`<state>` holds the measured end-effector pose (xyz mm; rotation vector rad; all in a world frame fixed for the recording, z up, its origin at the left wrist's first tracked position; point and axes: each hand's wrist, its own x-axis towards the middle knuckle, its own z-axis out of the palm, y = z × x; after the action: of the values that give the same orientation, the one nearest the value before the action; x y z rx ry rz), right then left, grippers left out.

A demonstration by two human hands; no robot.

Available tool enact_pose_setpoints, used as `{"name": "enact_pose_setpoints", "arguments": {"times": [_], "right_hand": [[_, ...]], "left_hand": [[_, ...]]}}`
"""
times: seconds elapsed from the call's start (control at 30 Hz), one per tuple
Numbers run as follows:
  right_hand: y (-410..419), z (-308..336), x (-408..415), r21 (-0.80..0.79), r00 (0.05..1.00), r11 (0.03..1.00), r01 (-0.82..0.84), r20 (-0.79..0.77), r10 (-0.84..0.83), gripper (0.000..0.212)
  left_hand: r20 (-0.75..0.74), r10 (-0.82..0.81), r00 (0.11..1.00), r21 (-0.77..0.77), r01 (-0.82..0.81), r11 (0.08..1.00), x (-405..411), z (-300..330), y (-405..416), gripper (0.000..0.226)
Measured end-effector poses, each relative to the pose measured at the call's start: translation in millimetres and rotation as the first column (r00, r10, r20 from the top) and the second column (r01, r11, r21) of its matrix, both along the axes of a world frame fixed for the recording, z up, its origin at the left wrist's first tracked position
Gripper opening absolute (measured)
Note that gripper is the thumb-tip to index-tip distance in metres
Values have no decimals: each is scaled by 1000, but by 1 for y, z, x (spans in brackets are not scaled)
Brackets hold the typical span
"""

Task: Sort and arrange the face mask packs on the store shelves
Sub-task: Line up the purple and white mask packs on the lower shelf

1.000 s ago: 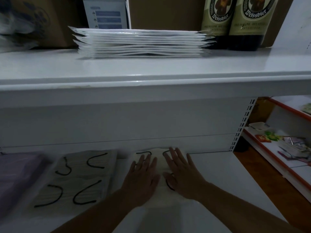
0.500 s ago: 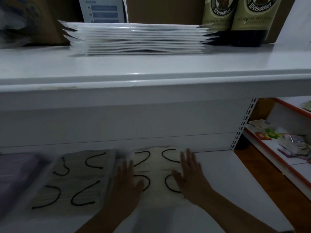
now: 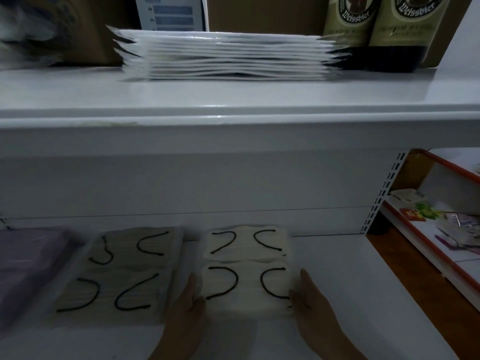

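A cream face mask pack (image 3: 246, 271) with black ear loops lies flat on the lower shelf (image 3: 337, 281). My left hand (image 3: 188, 307) rests against its left edge and my right hand (image 3: 309, 305) against its right edge, fingers straight, thumbs touching the pack's front corners. To its left lies a greyer mask pack (image 3: 122, 271), and a purple pack (image 3: 23, 261) sits at the far left. A stack of several white packs (image 3: 228, 55) stands on the upper shelf (image 3: 233, 100).
Two beer-branded containers (image 3: 381, 29) stand at the back right of the upper shelf, a cardboard box (image 3: 83, 29) and a blue-and-white box (image 3: 174, 13) behind the stack. To the right stands another shelf unit (image 3: 441, 229) with small goods. The lower shelf's right part is bare.
My hands have slid off the top of the cream pack and apart, to its left and right edges. The pack's four ear loops are now uncovered.
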<state>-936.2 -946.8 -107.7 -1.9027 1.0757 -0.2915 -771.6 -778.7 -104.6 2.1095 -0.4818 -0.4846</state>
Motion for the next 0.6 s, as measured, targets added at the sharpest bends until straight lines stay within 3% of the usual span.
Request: {"name": "enact_pose_setpoints", "arguments": {"times": [0.27,0.5,0.6], "right_hand": [[4,5,1,-171,991,982,-84,-118,64,68],[2,2,2,-185,998,981,-58,-38,52,68],[1,3,2,-217,999,975,-47,-16,45,69]], "left_hand": [[-136,28,990,-132,-46,990,-8,3,-10,60],[-220,69,973,-203,-115,972,-7,7,-11,61],[-102,102,990,-170,-119,978,-5,8,-7,67]]}}
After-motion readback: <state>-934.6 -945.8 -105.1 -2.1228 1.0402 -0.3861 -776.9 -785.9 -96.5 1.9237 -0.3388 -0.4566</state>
